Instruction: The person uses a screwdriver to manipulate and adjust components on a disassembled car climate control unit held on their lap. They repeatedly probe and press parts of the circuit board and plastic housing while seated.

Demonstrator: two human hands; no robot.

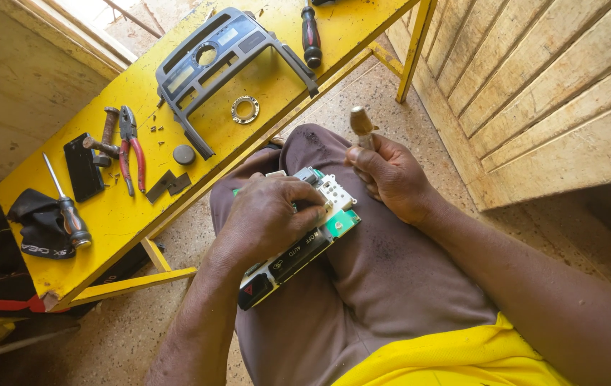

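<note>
A car climate-control panel with black buttons, a white plastic frame and a green circuit board rests on my lap. My left hand lies over its top and grips it. My right hand is closed around a screwdriver with a wooden handle, whose handle end sticks up above my fingers. The tool's tip is hidden behind my hand, close to the white end of the panel.
A yellow workbench ahead holds a grey dashboard trim frame, a metal ring, red-handled pliers, a hammer, two screwdrivers, a black phone-like slab and a black cloth. Wooden planks rise at right.
</note>
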